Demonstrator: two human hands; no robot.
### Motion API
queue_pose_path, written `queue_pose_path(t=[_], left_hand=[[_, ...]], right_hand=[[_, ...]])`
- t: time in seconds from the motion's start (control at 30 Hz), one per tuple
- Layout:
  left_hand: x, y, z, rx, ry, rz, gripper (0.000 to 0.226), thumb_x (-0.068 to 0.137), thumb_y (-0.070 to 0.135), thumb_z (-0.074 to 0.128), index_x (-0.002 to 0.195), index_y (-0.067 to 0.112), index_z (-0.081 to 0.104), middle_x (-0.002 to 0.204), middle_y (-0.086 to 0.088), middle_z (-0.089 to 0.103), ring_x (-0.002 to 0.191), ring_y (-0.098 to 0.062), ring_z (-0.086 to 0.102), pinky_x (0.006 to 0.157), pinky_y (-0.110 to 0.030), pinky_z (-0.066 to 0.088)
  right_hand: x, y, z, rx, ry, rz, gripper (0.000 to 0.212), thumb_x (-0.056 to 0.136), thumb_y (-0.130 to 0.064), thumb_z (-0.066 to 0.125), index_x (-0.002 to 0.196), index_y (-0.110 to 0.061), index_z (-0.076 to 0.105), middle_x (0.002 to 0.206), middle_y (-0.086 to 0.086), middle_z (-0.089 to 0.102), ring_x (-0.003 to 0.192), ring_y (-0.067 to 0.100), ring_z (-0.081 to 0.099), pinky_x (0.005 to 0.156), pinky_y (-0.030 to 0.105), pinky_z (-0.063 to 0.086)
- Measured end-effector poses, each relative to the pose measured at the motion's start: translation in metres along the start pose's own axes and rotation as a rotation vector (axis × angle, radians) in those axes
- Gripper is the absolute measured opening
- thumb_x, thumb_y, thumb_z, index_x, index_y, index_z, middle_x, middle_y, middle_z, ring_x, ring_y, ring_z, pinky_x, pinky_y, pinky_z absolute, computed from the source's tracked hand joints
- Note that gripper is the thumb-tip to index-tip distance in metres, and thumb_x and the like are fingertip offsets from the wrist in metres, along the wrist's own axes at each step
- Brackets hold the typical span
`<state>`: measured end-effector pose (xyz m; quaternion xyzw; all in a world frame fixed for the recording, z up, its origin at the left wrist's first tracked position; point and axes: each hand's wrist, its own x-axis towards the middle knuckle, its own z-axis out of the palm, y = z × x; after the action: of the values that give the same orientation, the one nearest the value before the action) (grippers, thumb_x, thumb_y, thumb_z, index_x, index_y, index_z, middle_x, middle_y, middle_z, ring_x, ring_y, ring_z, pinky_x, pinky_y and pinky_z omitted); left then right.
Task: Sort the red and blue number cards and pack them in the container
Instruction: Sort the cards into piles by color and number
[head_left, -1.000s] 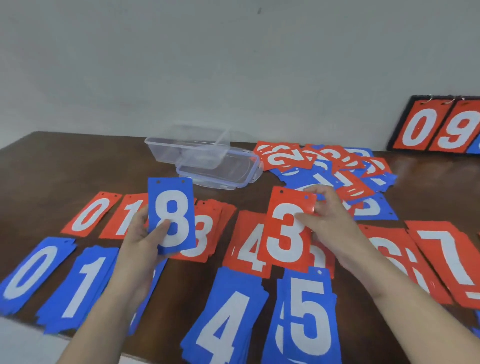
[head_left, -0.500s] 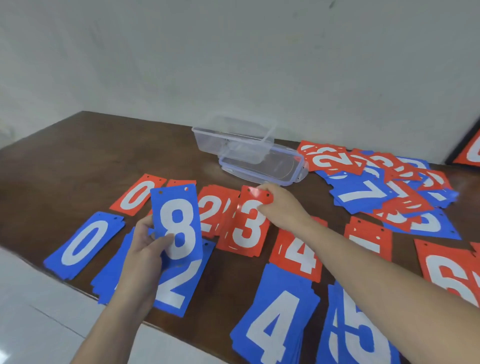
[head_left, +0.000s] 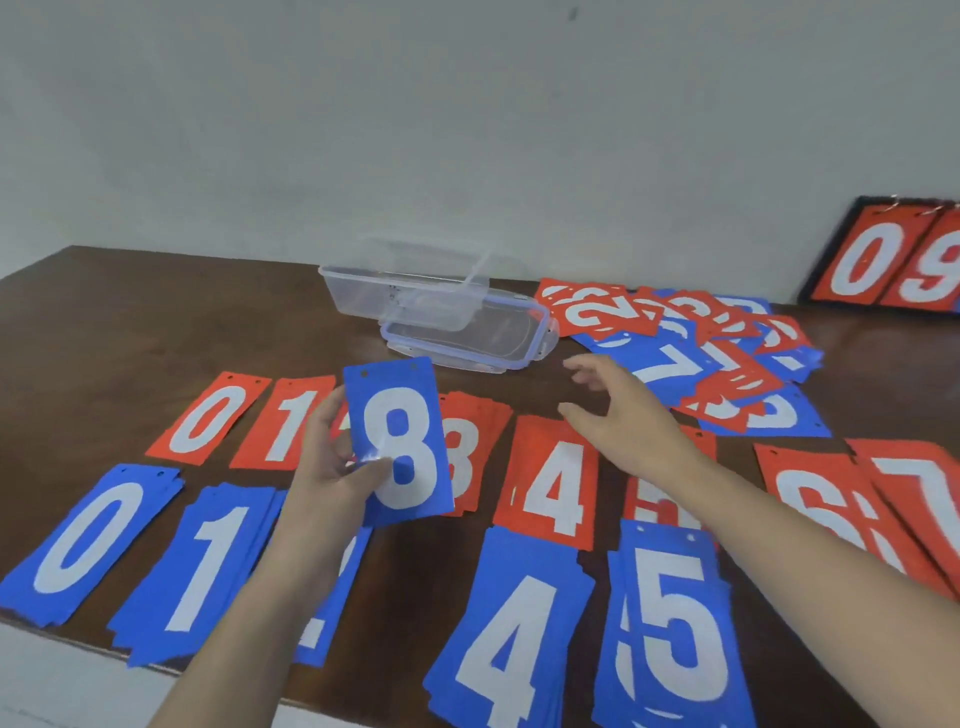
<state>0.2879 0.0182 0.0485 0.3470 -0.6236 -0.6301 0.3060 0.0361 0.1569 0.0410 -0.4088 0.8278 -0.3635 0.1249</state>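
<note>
- Left hand (head_left: 332, 467) pinching blue 8 card (head_left: 397, 441), long side up.
- Right hand (head_left: 623, 415) fingers spread, holding nothing.
- Mixed card pile (head_left: 691, 353) at two o'clock, nearest right hand.

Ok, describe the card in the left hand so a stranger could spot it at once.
Start at the dark wooden table with its rows of sorted number cards. Above the red row, the left hand holds up one blue 8 card, thumb across its lower edge. It is the only card off the table, and no other blue 8 shows.
</note>
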Motion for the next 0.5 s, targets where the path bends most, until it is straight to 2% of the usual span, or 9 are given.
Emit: queue_pose_path(t=[0.07,0.13,0.2,0.3,0.4,0.5], left_hand=[[0.005,-0.002,0.020,-0.001,-0.080,0.025,0.083,0.091,-0.010,0.061,0.144,0.049,0.035,0.117,0.013,0.072,0.107,-0.015,0.070,0.077,-0.031,0.060],[0.010,-0.001,0.045,0.001,-0.164,0.071,0.091,0.089,-0.012,0.063,0.146,0.050,0.030,0.122,0.008,0.071,0.107,-0.018,0.071,0.076,-0.034,0.062],[0.012,0.001,0.083,0.016,-0.306,0.115,0.092,0.086,-0.011,0.066,0.148,0.048,0.032,0.126,0.006,0.069,0.111,-0.020,0.069,0.082,-0.046,0.061],[0.014,0.002,0.121,-0.030,-0.418,0.110,0.091,0.085,-0.014,0.064,0.148,0.045,0.036,0.127,0.004,0.068,0.114,-0.025,0.068,0.091,-0.058,0.054],[0.007,0.004,0.173,-0.047,-0.499,0.145,0.094,0.085,-0.016,0.063,0.145,0.049,0.034,0.127,0.007,0.068,0.114,-0.020,0.067,0.085,-0.047,0.060],[-0.005,0.009,0.219,-0.064,-0.602,0.135,0.102,0.087,-0.016,0.061,0.145,0.060,0.023,0.132,0.011,0.065,0.120,-0.018,0.065,0.087,-0.049,0.058]], right_hand=[[-0.020,0.021,-0.030,0.055,0.065,0.072,0.043,0.094,-0.027,0.068,0.132,-0.034,0.049,0.126,-0.009,0.057,0.121,0.007,0.051,0.098,0.029,0.047],[-0.044,0.043,-0.059,0.098,0.137,0.120,0.039,0.093,-0.025,0.069,0.125,-0.038,0.051,0.121,-0.009,0.060,0.116,0.005,0.054,0.095,0.026,0.048],[-0.074,0.070,-0.092,0.129,0.235,0.173,0.035,0.092,-0.021,0.070,0.115,-0.042,0.054,0.116,-0.010,0.062,0.108,0.002,0.058,0.091,0.025,0.049],[-0.111,0.097,-0.125,0.175,0.333,0.234,0.037,0.090,-0.014,0.072,0.106,-0.043,0.056,0.110,-0.009,0.064,0.100,-0.003,0.060,0.082,0.020,0.049],[-0.162,0.125,-0.163,0.187,0.465,0.332,0.036,0.090,-0.017,0.072,0.111,-0.042,0.057,0.109,-0.012,0.064,0.106,0.008,0.062,0.087,0.028,0.052],[-0.210,0.148,-0.192,0.181,0.593,0.404,0.034,0.090,-0.016,0.071,0.117,-0.032,0.059,0.110,-0.006,0.064,0.105,0.013,0.063,0.085,0.023,0.051]])
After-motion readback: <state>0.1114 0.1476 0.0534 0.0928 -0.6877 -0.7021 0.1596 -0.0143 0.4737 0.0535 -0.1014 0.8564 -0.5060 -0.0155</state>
